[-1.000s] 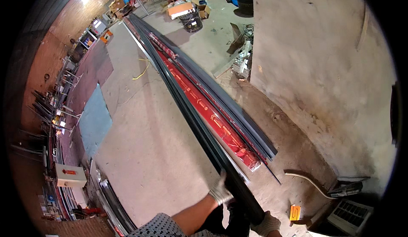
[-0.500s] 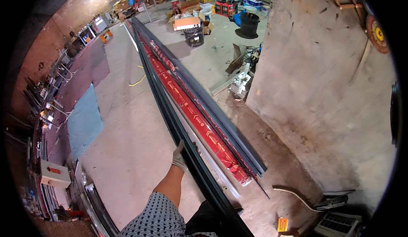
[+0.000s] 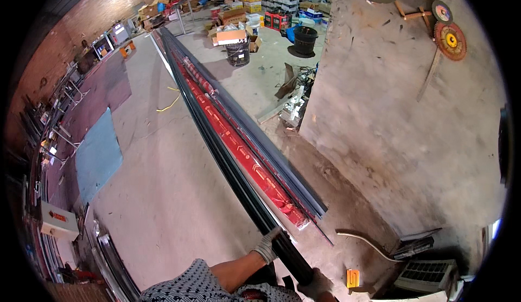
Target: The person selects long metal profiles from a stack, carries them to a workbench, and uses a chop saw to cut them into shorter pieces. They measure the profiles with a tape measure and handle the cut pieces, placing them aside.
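Note:
A long dark metal profile (image 3: pixel 233 184) runs diagonally from the far left down to me, its near end lifted off the floor by my body. My left hand (image 3: pixel 266 246), in a light knitted glove, is closed around it a short way from that end. At the end itself, my gloved right hand (image 3: pixel 318 284) is wrapped about the profile, its fingers partly hidden. Just right of the profile lies a long bundle in red printed film (image 3: pixel 252 164). Grey profiles (image 3: pixel 271 145) lie along the bundle's right side.
A plastered wall (image 3: pixel 401 128) with cutting discs (image 3: pixel 450 40) hung on it stands at the right. A curved hose (image 3: pixel 366 238) and an orange box (image 3: pixel 353 278) lie near me. Black buckets (image 3: pixel 304 42) and stacked cartons are farther off. A blue sheet (image 3: pixel 99 153) covers floor at left.
My left hand has slid or moved nearer to me along the profile and to the right. My right hand has come into view at its near end, which has shifted closer.

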`<action>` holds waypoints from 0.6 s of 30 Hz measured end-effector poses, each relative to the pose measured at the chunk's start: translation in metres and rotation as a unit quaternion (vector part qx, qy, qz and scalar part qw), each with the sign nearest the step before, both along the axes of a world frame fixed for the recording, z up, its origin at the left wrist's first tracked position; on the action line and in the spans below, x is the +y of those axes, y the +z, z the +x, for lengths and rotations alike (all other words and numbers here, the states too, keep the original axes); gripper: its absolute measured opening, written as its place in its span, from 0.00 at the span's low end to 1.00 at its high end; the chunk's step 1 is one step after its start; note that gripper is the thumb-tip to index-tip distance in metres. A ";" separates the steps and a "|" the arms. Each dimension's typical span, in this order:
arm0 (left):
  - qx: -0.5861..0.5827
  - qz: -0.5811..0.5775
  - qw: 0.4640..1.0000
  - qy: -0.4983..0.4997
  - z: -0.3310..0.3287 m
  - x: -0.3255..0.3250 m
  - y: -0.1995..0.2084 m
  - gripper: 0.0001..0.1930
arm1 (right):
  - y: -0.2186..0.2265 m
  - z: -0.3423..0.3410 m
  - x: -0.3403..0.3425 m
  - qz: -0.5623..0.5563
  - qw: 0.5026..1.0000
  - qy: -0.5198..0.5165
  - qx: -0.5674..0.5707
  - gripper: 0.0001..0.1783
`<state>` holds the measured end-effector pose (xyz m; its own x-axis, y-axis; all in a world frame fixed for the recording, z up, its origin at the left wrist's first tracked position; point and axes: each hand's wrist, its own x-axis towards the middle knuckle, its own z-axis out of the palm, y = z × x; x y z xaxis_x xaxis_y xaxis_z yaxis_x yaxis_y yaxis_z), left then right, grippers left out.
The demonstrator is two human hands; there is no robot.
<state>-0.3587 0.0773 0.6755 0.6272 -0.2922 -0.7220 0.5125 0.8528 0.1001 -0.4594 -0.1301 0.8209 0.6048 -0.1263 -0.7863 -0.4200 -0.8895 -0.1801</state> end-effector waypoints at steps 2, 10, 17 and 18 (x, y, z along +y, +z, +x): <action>0.050 -0.022 0.998 -0.037 -0.036 -0.014 0.013 0.15 | -0.004 -0.011 0.005 -0.008 0.999 0.029 0.012 0.50; -0.021 -0.047 0.997 -0.054 -0.154 -0.006 0.007 0.18 | 0.011 -0.186 -0.055 0.060 0.998 0.021 -0.015 0.37; -0.104 0.036 0.994 0.009 -0.119 0.085 -0.012 0.24 | 0.087 -0.355 -0.144 0.124 0.992 0.003 0.001 0.31; -0.113 0.073 0.991 0.016 -0.111 0.097 -0.012 0.24 | 0.096 -0.383 -0.157 0.117 0.993 -0.013 0.007 0.31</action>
